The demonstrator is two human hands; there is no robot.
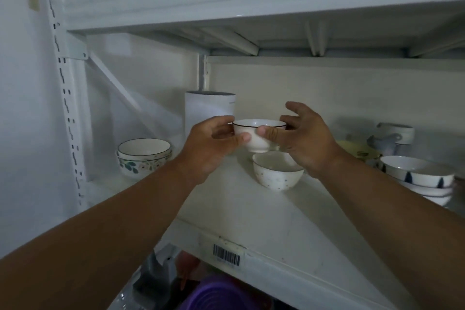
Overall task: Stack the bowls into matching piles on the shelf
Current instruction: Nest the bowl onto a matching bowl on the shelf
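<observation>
Setting: white metal rack against a pale wall; the shelf (251,211) is a cream board with a barcode label (226,256) on its front edge, below the wrists.
Head view, left hand (208,148): fingers and thumb curl round the left side of the rimmed bowl (255,137), thumb tip on its wall.
Head view, right hand (302,141): thumb presses the bowl's right front wall; the other fingers spread loosely behind and above the rim, so how far they grip cannot be told.
Rimmed bowl: small, white, dark line round the rim, upright, held in the air between both hands.
Speckled bowl (276,173): stands on the shelf directly beneath the held bowl, not touching it, just under the right palm.
Floral pile (143,156): two bowls nested, left of the left hand, near the rack's upright.
Blue-marked pile (422,178): several white bowls nested, right of the right forearm.
Cylinder (210,113): tall, white, behind the left hand.
Far right, behind the blue-marked pile: a yellow dish (357,150) and pale crockery, too dim to name.
Below the shelf: a purple object (216,292), partly seen.
</observation>
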